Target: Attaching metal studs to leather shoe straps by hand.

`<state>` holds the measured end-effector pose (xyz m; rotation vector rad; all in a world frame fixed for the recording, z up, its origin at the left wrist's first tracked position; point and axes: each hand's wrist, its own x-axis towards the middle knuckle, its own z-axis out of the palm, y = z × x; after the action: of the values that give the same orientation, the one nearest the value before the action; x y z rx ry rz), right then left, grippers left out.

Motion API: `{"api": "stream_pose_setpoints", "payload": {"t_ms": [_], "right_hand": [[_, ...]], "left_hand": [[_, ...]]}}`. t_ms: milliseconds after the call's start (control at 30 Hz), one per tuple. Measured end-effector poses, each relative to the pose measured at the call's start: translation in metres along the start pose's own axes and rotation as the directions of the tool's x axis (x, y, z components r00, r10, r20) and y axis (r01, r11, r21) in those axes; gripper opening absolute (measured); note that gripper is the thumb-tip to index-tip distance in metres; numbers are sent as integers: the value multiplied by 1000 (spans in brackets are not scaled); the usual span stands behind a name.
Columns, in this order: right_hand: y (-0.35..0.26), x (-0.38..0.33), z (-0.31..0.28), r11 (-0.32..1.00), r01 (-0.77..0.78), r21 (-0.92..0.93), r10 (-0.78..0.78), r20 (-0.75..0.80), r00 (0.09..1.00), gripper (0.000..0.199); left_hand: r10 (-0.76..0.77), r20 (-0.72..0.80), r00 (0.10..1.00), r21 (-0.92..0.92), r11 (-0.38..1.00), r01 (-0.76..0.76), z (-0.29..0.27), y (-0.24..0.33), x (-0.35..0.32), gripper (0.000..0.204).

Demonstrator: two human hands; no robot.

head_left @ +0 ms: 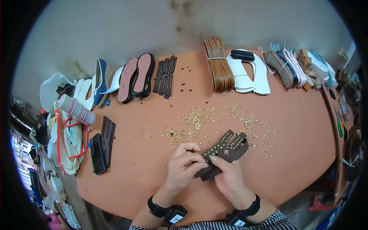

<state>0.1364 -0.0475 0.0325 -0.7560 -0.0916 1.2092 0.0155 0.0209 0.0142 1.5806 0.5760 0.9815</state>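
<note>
A dark brown sandal strap piece (237, 152), cut into crossing bands and dotted with gold studs, is held above the table near its front. My right hand (231, 179) grips it from the right, thumb pressed on top and the other fingers underneath. At the strap's left edge my left hand (183, 165) is closed, thumb and fingertips pinched against the bands. Whatever lies in that pinch is too small to make out. Loose gold studs (197, 117) are scattered in heaps just beyond both hands.
Studded straps (165, 76) lie at the back beside pink-topped soles (143, 73). Further right stand bundled brown strips (218, 63) and white shoe-shaped pieces (260, 78). A phone (98, 154), plain dark straps (108, 134) and a striped cup stack (78, 110) are on the left.
</note>
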Motion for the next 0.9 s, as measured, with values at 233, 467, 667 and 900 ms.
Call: {"api": "stream_pose_setpoints", "payload": {"t_ms": [233, 467, 667, 900], "right_hand": [[-1, -2, -1, 1000, 5, -6, -5, 18, 1000, 23], [-1, -3, -4, 999, -8, -34, 11, 66, 998, 20], [-2, -4, -1, 998, -8, -57, 13, 82, 997, 21], [0, -2, -6, 998, -3, -64, 7, 62, 998, 20]], "left_hand": [[-42, -7, 999, -83, 996, 41, 4, 1, 4, 15], [11, 10, 1000, -67, 998, -11, 3, 1, 4, 12], [-37, -7, 999, -97, 995, 36, 4, 1, 2, 14], [-160, -12, 987, -176, 972, 156, 6, 5, 2, 10]]}}
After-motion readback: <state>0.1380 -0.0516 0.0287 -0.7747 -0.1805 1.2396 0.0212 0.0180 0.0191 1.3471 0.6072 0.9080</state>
